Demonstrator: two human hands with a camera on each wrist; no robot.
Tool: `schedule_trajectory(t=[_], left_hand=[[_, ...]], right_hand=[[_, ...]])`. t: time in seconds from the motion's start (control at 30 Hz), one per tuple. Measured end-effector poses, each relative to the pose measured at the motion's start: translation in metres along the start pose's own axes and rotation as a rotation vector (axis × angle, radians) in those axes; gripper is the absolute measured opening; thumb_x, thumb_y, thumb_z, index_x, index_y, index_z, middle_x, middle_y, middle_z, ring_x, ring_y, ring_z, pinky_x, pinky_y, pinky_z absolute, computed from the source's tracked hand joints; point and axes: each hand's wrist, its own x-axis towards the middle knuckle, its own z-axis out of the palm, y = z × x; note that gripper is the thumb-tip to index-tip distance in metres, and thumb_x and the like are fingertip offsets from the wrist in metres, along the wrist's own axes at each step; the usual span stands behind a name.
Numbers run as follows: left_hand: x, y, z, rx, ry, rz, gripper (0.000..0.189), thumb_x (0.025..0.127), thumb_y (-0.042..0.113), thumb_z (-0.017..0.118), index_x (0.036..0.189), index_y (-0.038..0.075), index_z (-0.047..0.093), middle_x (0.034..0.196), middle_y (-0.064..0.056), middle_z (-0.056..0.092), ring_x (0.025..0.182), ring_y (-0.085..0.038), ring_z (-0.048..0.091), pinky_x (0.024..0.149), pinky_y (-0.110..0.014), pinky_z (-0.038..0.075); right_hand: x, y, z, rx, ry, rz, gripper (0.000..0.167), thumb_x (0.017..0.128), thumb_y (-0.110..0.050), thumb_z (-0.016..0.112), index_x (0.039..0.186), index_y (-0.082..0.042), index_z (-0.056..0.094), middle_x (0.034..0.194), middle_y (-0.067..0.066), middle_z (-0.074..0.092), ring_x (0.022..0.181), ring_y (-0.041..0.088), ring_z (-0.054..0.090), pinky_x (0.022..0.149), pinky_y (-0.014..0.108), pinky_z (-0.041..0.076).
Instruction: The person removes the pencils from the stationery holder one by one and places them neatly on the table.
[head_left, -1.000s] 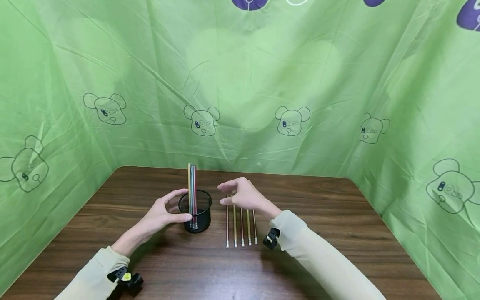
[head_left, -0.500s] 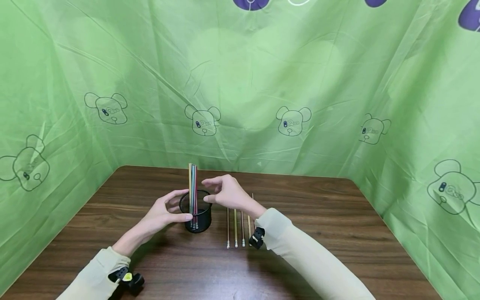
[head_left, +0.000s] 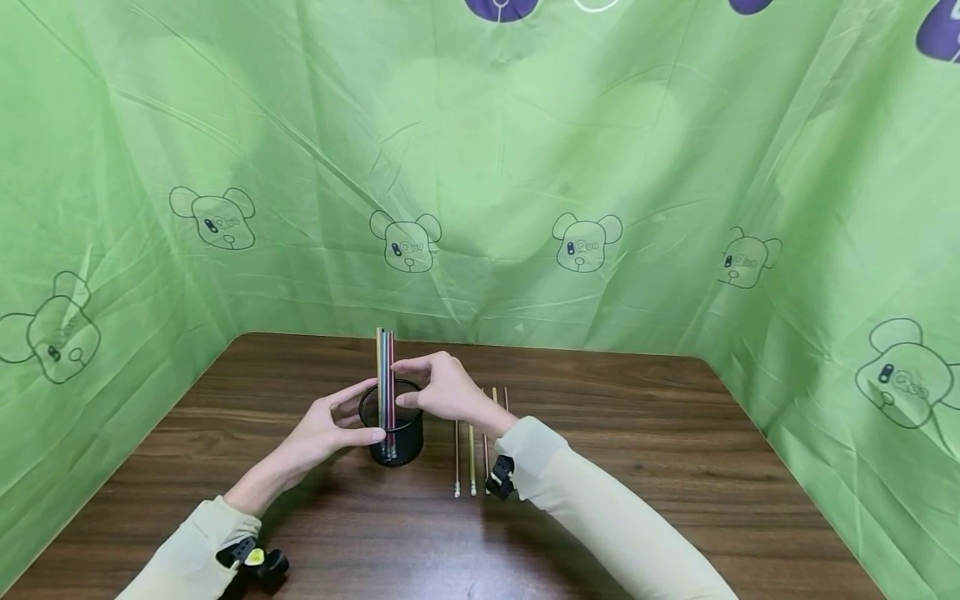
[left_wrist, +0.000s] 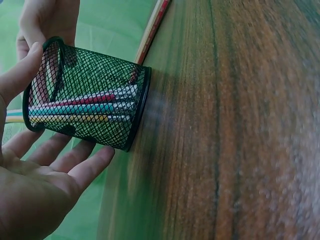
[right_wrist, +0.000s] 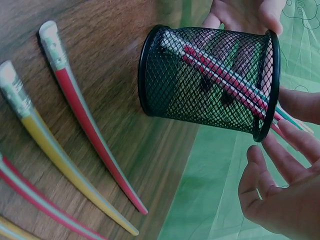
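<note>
A black mesh pencil cup (head_left: 405,442) stands on the table, gripped by my left hand (head_left: 322,425) with the thumb at the near rim and the fingers along the side. Inside it, yellow, teal and red pencils (head_left: 386,367) lean together, eraser ends down, as the left wrist view also shows through the mesh (left_wrist: 95,107). My right hand (head_left: 450,387) reaches over the cup from the right, index fingertip right at the upright pencils and thumb apart below it. In the right wrist view, the pencils pass close by the right hand's fingers (right_wrist: 295,145).
Several pencils lie side by side right of the cup, including a red one (right_wrist: 90,120) and a yellow one (right_wrist: 65,165); my right forearm partly covers them in the head view. The wooden table (head_left: 637,417) is backed by a green cloth (head_left: 480,167).
My right hand has moved left from above the lying pencils to the upright ones in the cup. My left hand has stayed at the cup.
</note>
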Motion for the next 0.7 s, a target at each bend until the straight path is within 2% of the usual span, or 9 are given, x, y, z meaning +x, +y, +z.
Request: schedule_trajectory(t=[0.17, 0.4, 0.7], left_hand=[[-0.0011, 0.0005, 0.0001, -0.003, 0.003, -0.010, 0.086, 0.092, 0.014, 0.084, 0.164, 0.008, 0.037, 0.148, -0.023, 0.057, 0.134, -0.042, 0.055, 0.097, -0.028, 0.051], [-0.0005, 0.0009, 0.0001, 0.000, -0.002, 0.001, 0.084, 0.093, 0.012, 0.082, 0.164, 0.007, 0.037, 0.150, -0.023, 0.056, 0.134, -0.042, 0.056, 0.097, -0.029, 0.051], [0.0004, 0.0000, -0.0010, 0.007, -0.004, 0.002, 0.084, 0.093, 0.013, 0.083, 0.163, 0.008, 0.038, 0.149, -0.022, 0.056, 0.133, -0.041, 0.057, 0.097, -0.030, 0.051]], right_hand=[[0.0022, -0.0013, 0.0029, 0.013, 0.004, -0.003, 0.048, 0.087, -0.007, 0.084, 0.134, -0.009, 0.073, 0.129, 0.006, 0.073, 0.120, 0.023, 0.069, 0.099, 0.029, 0.051], [0.0038, 0.0007, 0.0053, 0.014, 0.016, 0.010, 0.047, 0.087, -0.008, 0.085, 0.133, -0.013, 0.075, 0.127, 0.002, 0.074, 0.116, 0.016, 0.070, 0.097, 0.028, 0.051], [0.0041, 0.0026, 0.0087, 0.049, 0.039, -0.018, 0.049, 0.086, -0.002, 0.085, 0.133, -0.012, 0.074, 0.125, 0.004, 0.075, 0.114, 0.017, 0.071, 0.098, 0.027, 0.051]])
